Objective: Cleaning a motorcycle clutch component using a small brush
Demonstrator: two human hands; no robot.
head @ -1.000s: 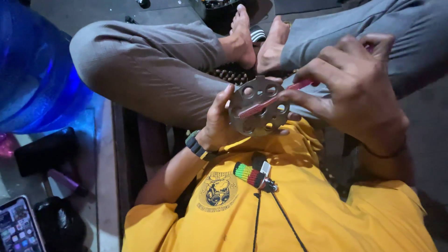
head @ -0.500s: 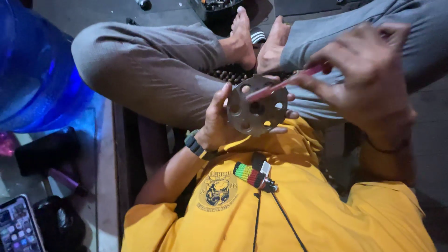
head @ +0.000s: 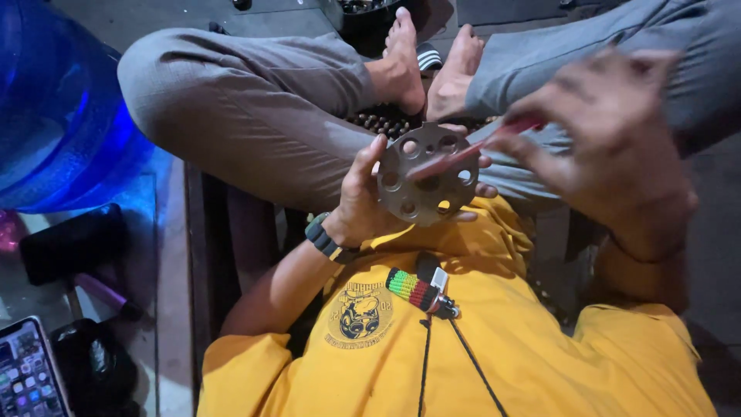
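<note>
Right now I have the disc [head: 427, 174], a round grey metal plate with holes, upright at frame centre over my lap, pinched at its nine o'clock edge by my left hand [head: 369, 202]. My right hand [head: 610, 143], blurred at three o'clock, is closed on a thin red tool [head: 471, 150], probably touching the disc's face. At nine o'clock stands a blue jug [head: 54, 116]; a phone [head: 29, 371] lies at seven o'clock.

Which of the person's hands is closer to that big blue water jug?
Left. The left hand holds the round metal disc, on the side toward the blue water jug. The right hand, holding a red stick, is on the disc's far side.
</note>
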